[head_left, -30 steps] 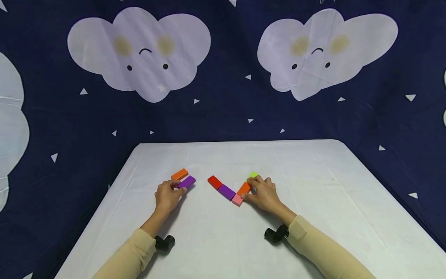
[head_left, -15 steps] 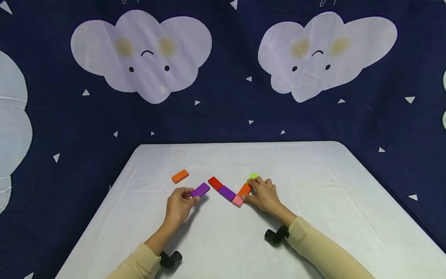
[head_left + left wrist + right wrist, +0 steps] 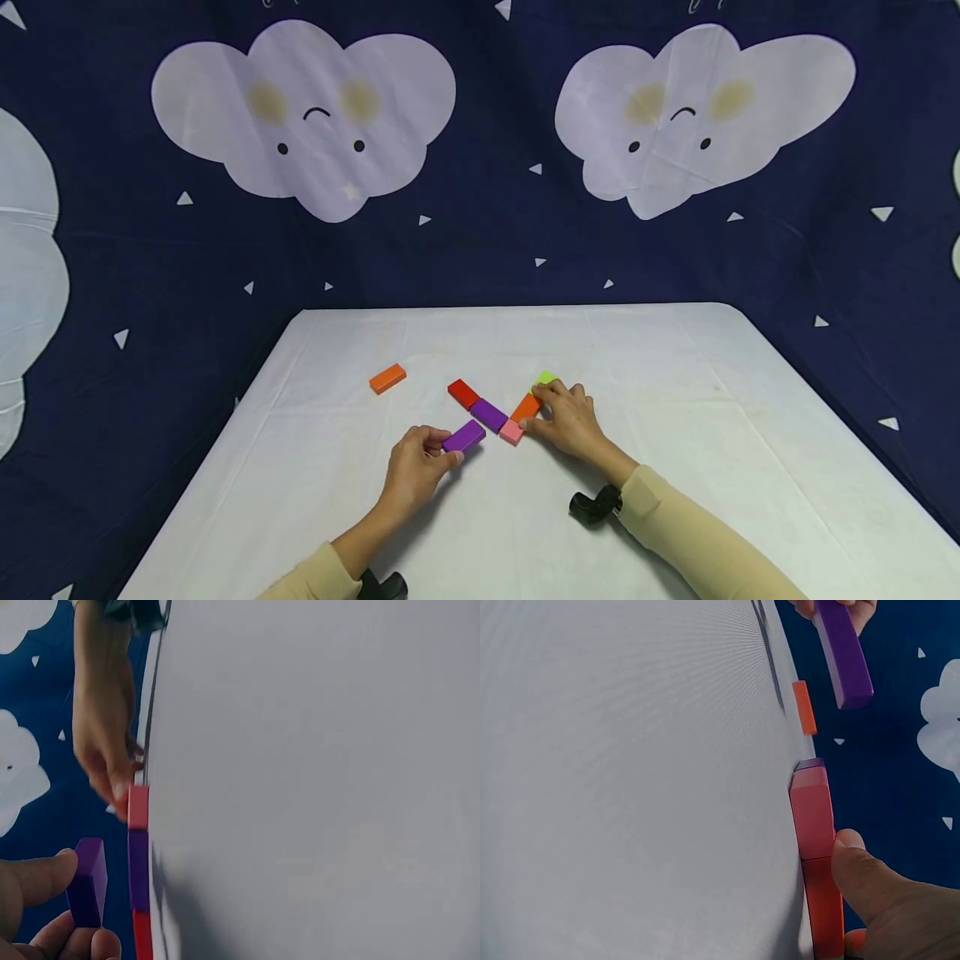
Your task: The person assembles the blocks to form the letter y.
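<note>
My left hand (image 3: 416, 467) pinches a purple block (image 3: 464, 435) just above the white table (image 3: 675, 417), near its middle front; the same purple block (image 3: 86, 881) shows between thumb and fingers in the left wrist view. Beside it lies a row of flat blocks: red (image 3: 462, 392), purple (image 3: 489, 413), pink (image 3: 512, 431), then orange (image 3: 526, 407) and green (image 3: 545, 378) angling back. My right hand (image 3: 570, 421) rests on that row, its thumb touching the pink block (image 3: 812, 814) and fingers on the orange one (image 3: 825, 907).
A lone orange block (image 3: 387, 378) lies to the left on the table. A dark blue backdrop with white clouds (image 3: 303, 108) hangs behind the table's far edge. Black wrist camera mounts (image 3: 596, 504) sit under both sleeves.
My left hand has carried the purple block from beside the lone orange block rightward and toward me, to just left of the pink block. The right hand has stayed in place.
</note>
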Motion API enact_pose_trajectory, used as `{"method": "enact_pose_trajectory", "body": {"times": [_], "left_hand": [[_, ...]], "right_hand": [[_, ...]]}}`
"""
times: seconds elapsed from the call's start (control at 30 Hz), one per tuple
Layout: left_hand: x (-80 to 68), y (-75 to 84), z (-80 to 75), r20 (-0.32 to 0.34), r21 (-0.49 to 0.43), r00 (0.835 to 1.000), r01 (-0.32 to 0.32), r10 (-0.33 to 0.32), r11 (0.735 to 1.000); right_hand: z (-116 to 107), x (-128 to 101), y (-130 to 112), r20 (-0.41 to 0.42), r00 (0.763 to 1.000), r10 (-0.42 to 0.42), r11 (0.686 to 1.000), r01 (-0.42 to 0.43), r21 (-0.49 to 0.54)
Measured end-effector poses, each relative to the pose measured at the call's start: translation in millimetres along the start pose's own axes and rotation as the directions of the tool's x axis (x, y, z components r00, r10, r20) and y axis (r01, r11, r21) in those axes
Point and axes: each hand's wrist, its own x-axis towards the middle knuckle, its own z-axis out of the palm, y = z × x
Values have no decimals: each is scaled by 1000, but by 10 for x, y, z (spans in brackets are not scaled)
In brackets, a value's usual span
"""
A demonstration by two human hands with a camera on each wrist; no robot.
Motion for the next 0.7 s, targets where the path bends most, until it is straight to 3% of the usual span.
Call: {"method": "enact_pose_trajectory", "body": {"times": [0.4, 0.7], "left_hand": [[-69, 28, 208, 72, -39, 997, -37, 40, 999], [-71, 47, 298, 93, 24, 995, -33, 31, 999]], "right_hand": [[-2, 5, -1, 11, 1000, 13, 1000, -13, 5], [-2, -1, -4, 13, 1000, 13, 1000, -14, 11]]}}
